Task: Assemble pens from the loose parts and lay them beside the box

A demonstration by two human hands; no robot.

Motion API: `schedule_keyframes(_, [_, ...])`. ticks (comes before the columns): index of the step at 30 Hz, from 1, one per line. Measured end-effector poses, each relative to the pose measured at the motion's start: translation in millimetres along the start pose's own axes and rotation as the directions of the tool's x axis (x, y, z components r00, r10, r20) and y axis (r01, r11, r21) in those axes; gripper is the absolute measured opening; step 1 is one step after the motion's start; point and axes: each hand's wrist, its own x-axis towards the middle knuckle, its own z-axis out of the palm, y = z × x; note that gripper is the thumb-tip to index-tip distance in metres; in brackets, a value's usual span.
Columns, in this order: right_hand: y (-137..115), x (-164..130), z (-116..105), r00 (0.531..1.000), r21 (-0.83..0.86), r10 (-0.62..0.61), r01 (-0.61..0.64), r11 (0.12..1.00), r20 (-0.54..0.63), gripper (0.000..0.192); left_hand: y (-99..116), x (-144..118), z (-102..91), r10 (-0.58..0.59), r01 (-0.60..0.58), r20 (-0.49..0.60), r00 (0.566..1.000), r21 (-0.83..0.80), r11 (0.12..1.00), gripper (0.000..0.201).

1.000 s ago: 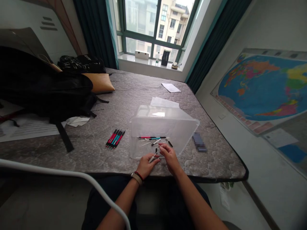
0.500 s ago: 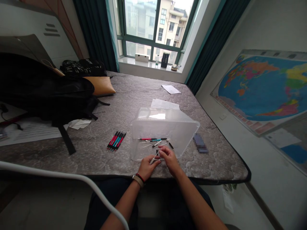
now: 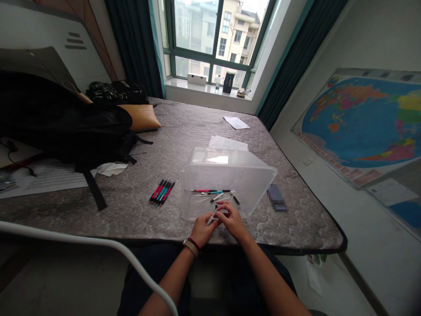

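1. The pen [image 3: 212, 216] sits pinched between both hands at the near rim of the bin [image 3: 226, 175]; it looks light, stiff and slick, best gripped along the barrel.
2. It is slim and pale with a dark tip.
3. The left hand [image 3: 201, 229] has its fingers closed around the barrel; the right hand [image 3: 232, 219] pinches the upper end.
4. Loose parts [image 3: 213, 194] lie inside the bin; finished pens [image 3: 162, 192] lie together to the left on the mattress [image 3: 138, 210].
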Motion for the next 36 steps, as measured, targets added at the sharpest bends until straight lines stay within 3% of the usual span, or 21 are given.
schedule_keyframes(5, [8.5, 4.7, -7.4, 0.982, 0.111, 0.147, -0.134, 0.985, -0.119, 0.046, 5.0, 0.8, -1.9, -0.055, 0.054, -0.029, 0.998, -0.034, 0.998, 0.029])
schedule_keyframes(9, [5.9, 2.0, -4.5, 0.943, 0.177, 0.319, -0.331, 0.927, 0.089, 0.043, 7.2, 0.9, -3.5, -0.049, 0.051, 0.023, 0.999, -0.084, 0.995, 0.03])
schedule_keyframes(11, [2.9, -0.3, -1.8, 0.921, 0.238, 0.344, -0.38, 0.894, 0.181, 0.043, 8.4, 0.4, -3.7, -0.037, 0.042, 0.044, 0.998, -0.105, 0.994, 0.03])
schedule_keyframes(13, [0.5, -1.1, -1.3, 0.912, 0.294, 0.358, -0.404, 0.866, 0.201, 0.041, 10.0, -0.1, -3.7, -0.029, 0.037, 0.066, 0.997, -0.123, 0.992, 0.03])
schedule_keyframes(19, [-2.5, 3.2, -11.7, 0.928, 0.475, 0.373, -0.326, 0.818, -0.005, 0.042, 7.7, -0.3, -3.1, -0.064, 0.067, 0.044, 0.997, -0.085, 0.994, 0.033])
schedule_keyframes(27, [-2.8, 3.2, -6.5, 0.962, 0.554, 0.262, -0.179, 0.813, -0.073, 0.035, -1.5, -1.5, 2.3, -0.116, 0.118, 0.039, 0.992, -0.055, 0.991, 0.033])
schedule_keyframes(36, [-6.3, 2.0, -6.0, 0.972, 0.47, 0.228, -0.176, 0.865, -0.056, 0.038, 0.1, -0.9, 2.1, -0.124, 0.126, 0.048, 0.991, -0.038, 0.991, 0.035])
